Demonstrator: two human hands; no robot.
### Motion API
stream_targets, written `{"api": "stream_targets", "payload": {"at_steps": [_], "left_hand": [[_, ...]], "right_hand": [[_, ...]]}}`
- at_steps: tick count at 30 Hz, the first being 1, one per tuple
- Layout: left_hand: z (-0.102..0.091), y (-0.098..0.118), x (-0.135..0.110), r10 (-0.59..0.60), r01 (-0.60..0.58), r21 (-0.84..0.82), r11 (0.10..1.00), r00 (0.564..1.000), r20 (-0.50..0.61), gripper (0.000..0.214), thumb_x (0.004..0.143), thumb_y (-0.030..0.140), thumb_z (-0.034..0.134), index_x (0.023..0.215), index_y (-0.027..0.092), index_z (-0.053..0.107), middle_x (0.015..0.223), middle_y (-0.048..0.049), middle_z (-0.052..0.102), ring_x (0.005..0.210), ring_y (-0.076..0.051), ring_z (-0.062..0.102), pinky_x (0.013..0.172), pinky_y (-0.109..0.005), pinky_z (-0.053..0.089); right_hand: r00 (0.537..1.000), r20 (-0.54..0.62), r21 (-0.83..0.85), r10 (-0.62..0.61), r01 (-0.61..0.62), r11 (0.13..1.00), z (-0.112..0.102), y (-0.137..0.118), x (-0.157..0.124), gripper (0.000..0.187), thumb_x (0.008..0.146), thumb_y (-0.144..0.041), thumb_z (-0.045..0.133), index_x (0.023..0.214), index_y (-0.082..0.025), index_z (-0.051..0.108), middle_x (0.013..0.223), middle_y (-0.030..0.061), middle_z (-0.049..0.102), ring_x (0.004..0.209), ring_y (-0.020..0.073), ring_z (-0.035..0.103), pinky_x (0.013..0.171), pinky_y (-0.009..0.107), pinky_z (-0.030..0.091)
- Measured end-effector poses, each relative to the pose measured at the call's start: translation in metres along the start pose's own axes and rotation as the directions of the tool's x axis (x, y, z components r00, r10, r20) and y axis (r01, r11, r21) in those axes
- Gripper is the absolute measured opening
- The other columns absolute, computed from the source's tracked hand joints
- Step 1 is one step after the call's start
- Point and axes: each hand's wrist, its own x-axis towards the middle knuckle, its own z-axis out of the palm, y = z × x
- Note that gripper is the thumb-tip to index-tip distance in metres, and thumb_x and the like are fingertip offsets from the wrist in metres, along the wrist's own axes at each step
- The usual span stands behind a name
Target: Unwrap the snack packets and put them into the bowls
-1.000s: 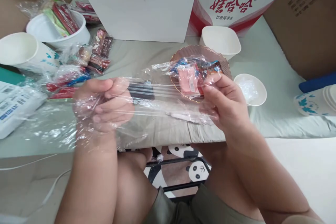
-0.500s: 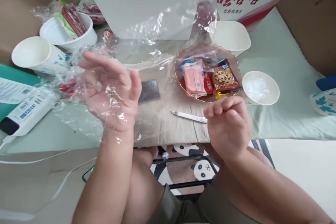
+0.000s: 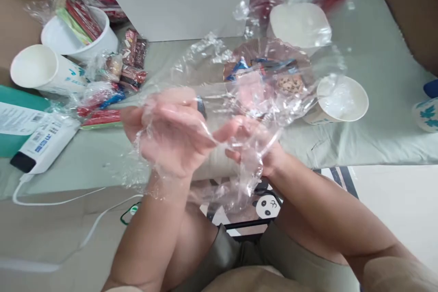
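A large crumpled sheet of clear plastic film spreads over and between my hands, partly smeared by motion. My left hand lies behind folds of it, its fingers curled and closed on the film. Close beside it, my right hand pinches the film, and a bunched fold hangs below the fingers. Through the film shows a scalloped bowl with a pink packet and a cookie packet. A dark flat object is mostly hidden behind my left hand.
Right of the bowl stands a paper cup with clear plastic inside; behind is a white container. On the left are a snack-filled white bowl, a tipped paper cup, several wrapped snacks and a white corded device. Boxes line the back.
My right hand has moved left and up to take hold of the film beside my left hand. My left hand has shifted right, its fingers curling in. The film now spreads further right.
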Motion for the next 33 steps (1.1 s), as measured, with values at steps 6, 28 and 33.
{"api": "stream_targets", "payload": {"at_steps": [6,28,33], "left_hand": [[-0.040,0.024,0.030,0.011,-0.011,-0.010,1.000,1.000,-0.016,0.038,0.086,0.044,0.068,0.065,0.022,0.045,0.067,0.0042,0.068,0.073,-0.012,0.073,0.069,-0.022,0.061],[-0.025,0.021,0.041,0.385,-0.373,0.761,0.531,0.906,0.176,0.032,0.061,0.004,0.082,0.089,0.020,0.084,0.069,0.0015,0.078,0.061,-0.011,0.072,0.053,-0.019,0.057],[-0.032,0.021,0.049,0.526,-0.538,0.813,0.223,0.769,0.364,0.015,0.067,0.008,0.081,0.073,0.022,0.081,0.065,0.0021,0.066,0.058,-0.009,0.056,0.046,-0.021,0.040]], "right_hand": [[0.841,-0.183,-0.182,-0.508,0.479,0.859,-0.012,-0.043,-0.036,0.027,0.074,-0.035,0.092,0.074,-0.025,0.067,0.056,-0.0097,0.047,0.036,0.0044,0.027,0.033,0.019,0.031],[0.141,-0.117,-0.753,-0.983,0.633,0.181,-0.066,-0.065,-0.053,0.030,0.067,-0.007,0.064,0.079,-0.024,0.085,0.057,-0.0013,0.070,0.047,0.0106,0.062,0.047,0.023,0.047],[0.186,0.062,-0.828,-0.981,0.558,0.053,-0.090,-0.067,-0.052,0.034,0.073,-0.012,0.076,0.104,-0.026,0.084,0.077,0.0010,0.074,0.067,0.0136,0.068,0.063,0.030,0.055]]}}
